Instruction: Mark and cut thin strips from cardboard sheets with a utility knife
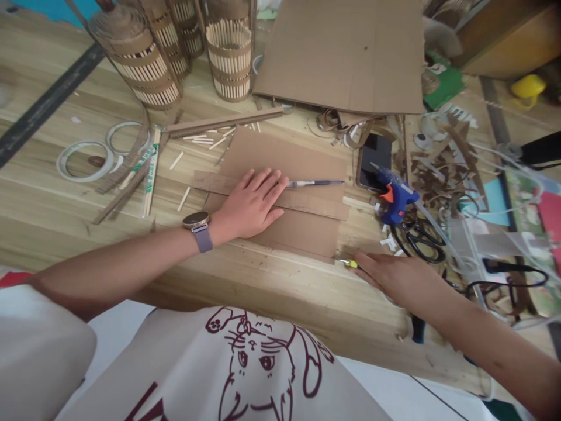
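My left hand (254, 203) lies flat with its fingers stretched out on a cardboard strip (307, 204), which rests across a larger cardboard sheet (302, 234). Just beyond my fingertips, a pen (315, 183) lies across the cardboard. My right hand (385, 272) is closed around a utility knife (349, 263) with a yellow front end. Its blade points left at the near right corner of the sheet; whether it touches the cardboard I cannot tell. Most of the knife's handle is hidden in my palm.
A blue glue gun (398, 196) stands beside a phone (374, 159), with black scissors (423, 241) nearer me. Cardboard scraps (456, 158) pile up at right. Tape rolls (85, 161) and stick-covered cylinders (228, 61) stand left and behind. A big cardboard panel (337, 58) lies at the back.
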Demonstrator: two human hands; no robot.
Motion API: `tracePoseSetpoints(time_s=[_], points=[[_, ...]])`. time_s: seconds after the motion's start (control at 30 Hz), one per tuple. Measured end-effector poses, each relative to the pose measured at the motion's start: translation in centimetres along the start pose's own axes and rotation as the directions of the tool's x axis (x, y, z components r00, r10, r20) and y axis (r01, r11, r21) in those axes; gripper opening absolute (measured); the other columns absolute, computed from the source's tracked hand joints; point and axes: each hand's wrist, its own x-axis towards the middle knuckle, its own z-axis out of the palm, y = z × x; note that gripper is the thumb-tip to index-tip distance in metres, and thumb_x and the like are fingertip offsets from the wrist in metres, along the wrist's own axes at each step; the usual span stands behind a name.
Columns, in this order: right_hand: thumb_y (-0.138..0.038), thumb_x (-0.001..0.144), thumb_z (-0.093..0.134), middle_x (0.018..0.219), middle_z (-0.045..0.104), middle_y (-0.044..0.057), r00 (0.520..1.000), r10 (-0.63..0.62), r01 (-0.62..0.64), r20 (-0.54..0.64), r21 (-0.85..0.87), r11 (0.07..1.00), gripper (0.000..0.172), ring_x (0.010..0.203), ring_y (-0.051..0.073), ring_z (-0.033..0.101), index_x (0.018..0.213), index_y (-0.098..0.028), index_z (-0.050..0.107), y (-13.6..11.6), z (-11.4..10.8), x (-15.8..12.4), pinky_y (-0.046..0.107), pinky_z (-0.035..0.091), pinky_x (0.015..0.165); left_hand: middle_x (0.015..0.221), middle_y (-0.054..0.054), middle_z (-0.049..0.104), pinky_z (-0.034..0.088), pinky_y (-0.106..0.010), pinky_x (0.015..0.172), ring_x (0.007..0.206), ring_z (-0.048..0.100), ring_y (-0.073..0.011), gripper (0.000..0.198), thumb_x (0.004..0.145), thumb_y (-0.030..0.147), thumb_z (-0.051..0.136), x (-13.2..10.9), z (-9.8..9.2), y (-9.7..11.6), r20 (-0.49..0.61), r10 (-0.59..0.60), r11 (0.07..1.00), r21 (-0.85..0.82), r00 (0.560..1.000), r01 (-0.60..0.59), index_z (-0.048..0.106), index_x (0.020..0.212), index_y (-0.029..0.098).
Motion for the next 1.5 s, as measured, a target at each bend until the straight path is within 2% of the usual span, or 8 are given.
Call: tracePoseSetpoints(time_s=[0.17,0.43,0.6,1.0,1.1,1.2,1.33,1.5], points=[[-0.036,0.104,0.036,0.076,0.072,0.003,1.0,-0.005,0.004,0.028,0.006,1.0,0.032,0.061,0.015,0.065,0.092,-0.021,0.061,0.1,-0.2,0.1,0.028,0.021,0.049,0.159,-0.022,0.038,0.023,-0.057,0.12,0.147,0.033,-0.0385,0.064,0.104,0.04,0.041,0.0,0.1,0.0,-0.009,0.004,1.0,0.01,1.0,-0.004,0.033,0.156,0.004],[-0.034,0.103,0.043,0.08,0.07,0.003,1.0,-0.009,0.009,0.02,0.018,1.0,0.024,0.072,0.017,0.07,0.091,-0.022,0.058,0.5,1.4,-0.1,0.026,0.025,0.049,0.161,-0.02,0.036,0.022,-0.057,0.121,0.149,0.031,-0.037,0.063,0.105,0.041,0.039,0.0,0.0,0.1,0.02,-0.012,1.0,0.016,1.0,0.012,0.032,0.157,0.006],[-0.032,0.101,0.047,0.081,0.07,0.002,1.0,0.005,-0.006,0.02,0.032,0.999,0.018,0.07,0.017,0.069,0.092,-0.022,0.058,0.5,1.7,-0.1,0.026,0.026,0.049,0.161,-0.02,0.036,0.023,-0.057,0.121,0.149,0.031,-0.0376,0.063,0.105,0.041,0.039,0.0,-0.1,0.2,0.024,-0.014,1.0,0.025,1.0,0.013,0.033,0.157,0.006],[-0.031,0.102,0.041,0.092,0.077,0.005,0.993,0.067,-0.077,0.1,0.105,0.991,0.024,0.074,0.02,0.073,0.101,-0.024,0.063,1.9,-0.6,-1.2,0.027,0.042,0.054,0.16,-0.021,0.036,0.024,-0.058,0.12,0.148,0.033,-0.0388,0.062,0.105,0.041,0.04,0.1,0.0,0.3,0.013,-0.017,1.0,0.026,1.0,0.016,0.034,0.156,0.006],[-0.038,0.102,0.039,0.078,0.075,0.005,0.994,0.106,-0.108,0.035,0.091,0.99,0.027,0.063,0.02,0.07,0.101,-0.023,0.062,0.1,-2.0,-0.4,0.028,0.035,0.049,0.16,-0.022,0.037,0.025,-0.059,0.119,0.147,0.033,-0.0391,0.062,0.105,0.041,0.04,0.1,0.1,0.4,-0.001,-0.013,1.0,0.024,1.0,0.013,0.034,0.156,0.006],[-0.041,0.104,0.036,0.069,0.072,0.002,0.996,0.07,-0.066,-0.048,0.079,0.995,0.03,0.054,0.019,0.065,0.1,-0.022,0.059,-3.1,-3.9,2.3,0.028,0.023,0.046,0.159,-0.022,0.038,0.025,-0.059,0.119,0.147,0.034,-0.0395,0.062,0.105,0.041,0.04,0.1,0.1,0.4,-0.01,-0.007,1.0,0.028,1.0,0.008,0.034,0.156,0.005],[-0.039,0.104,0.042,0.078,0.073,0.004,1.0,0.012,-0.012,0.002,0.062,0.998,0.025,0.063,0.018,0.068,0.098,-0.021,0.058,-6.6,-6.6,6.0,0.027,0.015,0.046,0.159,-0.022,0.038,0.026,-0.057,0.119,0.147,0.034,-0.0385,0.062,0.105,0.04,0.04,0.0,0.1,0.3,-0.02,-0.001,1.0,0.025,1.0,0.002,0.035,0.155,0.005],[-0.039,0.105,0.042,0.091,0.075,0.004,0.994,-0.002,-0.007,0.109,0.08,0.997,0.025,0.074,0.018,0.07,0.104,-0.021,0.059,-7.6,-8.1,7.7,0.028,0.017,0.047,0.158,-0.022,0.039,0.025,-0.058,0.119,0.147,0.034,-0.038,0.062,0.105,0.041,0.041,0.0,0.1,0.3,-0.027,-0.003,1.0,0.013,1.0,0.003,0.035,0.155,0.005]])
